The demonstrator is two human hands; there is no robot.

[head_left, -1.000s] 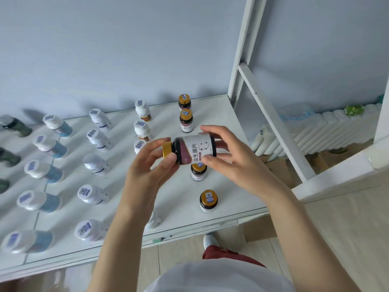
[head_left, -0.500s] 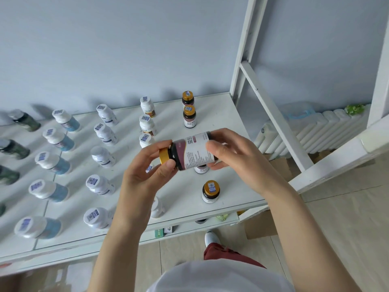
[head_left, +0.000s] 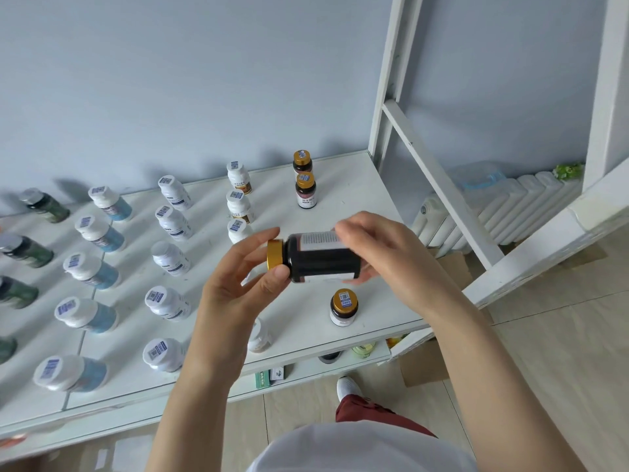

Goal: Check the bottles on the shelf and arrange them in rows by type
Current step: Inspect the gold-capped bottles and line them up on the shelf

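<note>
1. Since the green bottles (head_left: 44, 207), blue bottles (head_left: 98, 233) and white bottles (head_left: 170, 257) stand in rows on the left of the shelf (head_left: 360, 206), leave them alone; the work is at the right end.
2. The left hand (head_left: 235, 287) pinches the gold cap (head_left: 275, 254) between thumb and fingers. Keep that pinch light, so that turning the bottle does not loosen the cap.
3. The dark bottle (head_left: 323, 264) lies on its side in the air above the shelf, cap to the left, its printed label only partly up. Roll it slowly until the print faces up, and read it before placing it.
4. The gold-capped bottles (head_left: 305, 190) stand in one line; I judge it belongs there, upright. Whether another stands hidden under the hands I cannot tell.
5. The right hand (head_left: 384, 253) has its fingers curled round the base end. Let it carry the weight and steer the bottle down.
</note>
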